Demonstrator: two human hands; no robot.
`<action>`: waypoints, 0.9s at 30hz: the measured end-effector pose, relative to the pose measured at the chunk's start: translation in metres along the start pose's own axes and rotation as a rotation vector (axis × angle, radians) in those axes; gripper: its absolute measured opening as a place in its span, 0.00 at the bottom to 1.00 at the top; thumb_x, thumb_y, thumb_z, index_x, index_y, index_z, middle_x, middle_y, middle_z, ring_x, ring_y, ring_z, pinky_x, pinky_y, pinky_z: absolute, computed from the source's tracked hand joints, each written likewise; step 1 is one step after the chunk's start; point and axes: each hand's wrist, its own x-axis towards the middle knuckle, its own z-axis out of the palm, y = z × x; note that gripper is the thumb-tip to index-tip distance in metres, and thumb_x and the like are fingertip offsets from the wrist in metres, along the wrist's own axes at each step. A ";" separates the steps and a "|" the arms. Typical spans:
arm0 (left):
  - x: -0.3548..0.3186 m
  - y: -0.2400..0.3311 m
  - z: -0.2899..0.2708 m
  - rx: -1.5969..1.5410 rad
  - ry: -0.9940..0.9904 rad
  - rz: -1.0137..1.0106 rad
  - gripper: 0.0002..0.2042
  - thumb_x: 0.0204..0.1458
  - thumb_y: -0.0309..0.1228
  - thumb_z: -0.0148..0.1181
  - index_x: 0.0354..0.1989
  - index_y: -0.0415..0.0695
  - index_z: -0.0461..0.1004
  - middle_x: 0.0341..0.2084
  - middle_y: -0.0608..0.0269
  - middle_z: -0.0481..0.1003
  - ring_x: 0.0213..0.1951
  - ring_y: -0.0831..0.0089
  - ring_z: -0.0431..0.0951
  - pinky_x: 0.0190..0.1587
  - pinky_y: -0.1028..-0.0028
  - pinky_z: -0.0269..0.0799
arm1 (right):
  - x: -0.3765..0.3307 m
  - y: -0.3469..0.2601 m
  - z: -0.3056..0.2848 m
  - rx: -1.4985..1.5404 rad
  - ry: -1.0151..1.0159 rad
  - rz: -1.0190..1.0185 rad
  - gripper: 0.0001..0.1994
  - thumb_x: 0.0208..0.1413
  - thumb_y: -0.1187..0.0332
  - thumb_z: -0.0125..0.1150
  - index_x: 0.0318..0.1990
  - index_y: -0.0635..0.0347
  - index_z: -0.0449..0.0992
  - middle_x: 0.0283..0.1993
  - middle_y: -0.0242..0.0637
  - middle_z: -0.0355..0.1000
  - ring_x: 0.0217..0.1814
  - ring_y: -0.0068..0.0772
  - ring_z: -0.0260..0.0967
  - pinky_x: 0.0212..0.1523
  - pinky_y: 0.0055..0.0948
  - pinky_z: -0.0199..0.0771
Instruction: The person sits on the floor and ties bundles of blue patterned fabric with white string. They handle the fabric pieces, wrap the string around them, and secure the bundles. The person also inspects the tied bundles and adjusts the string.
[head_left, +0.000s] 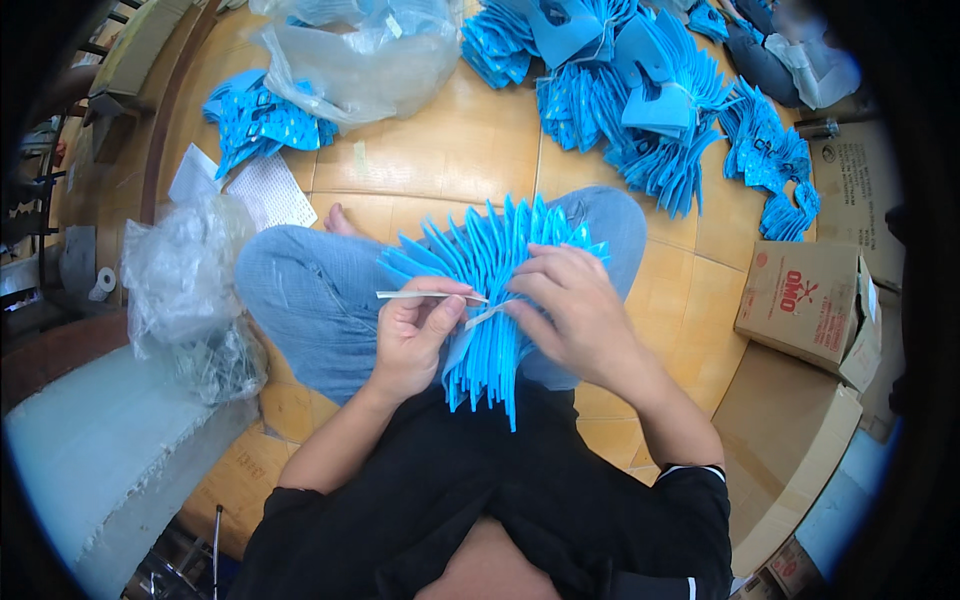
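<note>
Left hand point(415, 335) pinches a white strip point(425, 295); right hand point(570, 300) grips the blue stack point(490, 300) on the lap; more bundles point(650, 90) at 1 o'clock.

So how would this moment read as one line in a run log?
left hand: pinches white strip | right hand: on blue bundle in lap | more blue stacks on floor

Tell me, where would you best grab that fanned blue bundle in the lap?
Probably at its narrow waist, where the white strip wraps the blue bundle. The sheets splay apart at both ends, so only the middle is tight. Come from above, as the left hand and right hand do.
</note>
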 end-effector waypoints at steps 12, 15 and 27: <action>0.020 0.006 -0.007 -0.372 0.090 -0.135 0.05 0.63 0.27 0.52 0.43 0.41 0.73 0.31 0.60 0.76 0.25 0.81 0.71 0.25 0.83 0.67 | 0.023 0.000 0.009 0.145 -0.114 0.096 0.05 0.47 0.66 0.62 0.28 0.56 0.79 0.35 0.35 0.74 0.49 0.40 0.69 0.46 0.39 0.62; 0.019 0.001 -0.011 -0.373 0.097 -0.160 0.06 0.62 0.29 0.53 0.42 0.42 0.73 0.28 0.64 0.73 0.24 0.82 0.68 0.24 0.82 0.66 | 0.018 0.001 0.009 0.123 -0.173 0.068 0.05 0.47 0.66 0.62 0.27 0.56 0.78 0.33 0.36 0.74 0.48 0.40 0.69 0.45 0.39 0.62; 0.018 0.014 -0.036 0.383 0.160 0.164 0.10 0.57 0.25 0.58 0.47 0.38 0.75 0.46 0.55 0.76 0.46 0.71 0.74 0.52 0.74 0.67 | 0.054 0.011 0.003 0.142 -0.001 0.007 0.04 0.49 0.68 0.60 0.30 0.57 0.75 0.35 0.39 0.71 0.44 0.43 0.68 0.49 0.41 0.62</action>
